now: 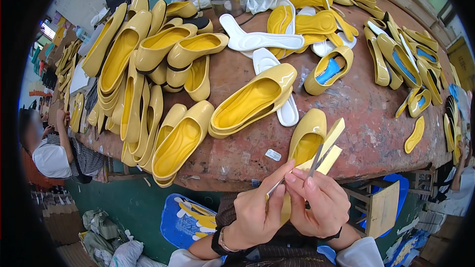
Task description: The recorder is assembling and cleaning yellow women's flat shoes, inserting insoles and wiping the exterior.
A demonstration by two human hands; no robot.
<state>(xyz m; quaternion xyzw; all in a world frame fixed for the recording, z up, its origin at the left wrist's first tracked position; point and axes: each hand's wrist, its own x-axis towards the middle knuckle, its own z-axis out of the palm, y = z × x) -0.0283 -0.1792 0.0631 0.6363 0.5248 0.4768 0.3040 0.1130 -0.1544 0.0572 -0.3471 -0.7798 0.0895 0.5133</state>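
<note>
A glossy yellow flat shoe (308,129) points its toe away from me at the table's front edge; its heel end is partly hidden between my hands. My left hand (255,212) is closed at the left rim of this shoe, with a sliver of metal by its thumb. A thin two-pronged metal tool (316,160) rises from the pinched fingertips of my right hand (319,200), over the shoe's opening. Just right of the tool are pale yellow strips (332,141). To the left lies a nested pair of yellow flats (252,101) with padded insoles.
Many yellow flats (126,49) crowd the left of the worn red-brown table (232,151). White insoles (257,39) and yellow insoles (316,22) lie at the back; more shoes (401,59) stand right. Below are a blue bin (170,227) and a wooden stool (383,207). Another person (52,153) is at far left.
</note>
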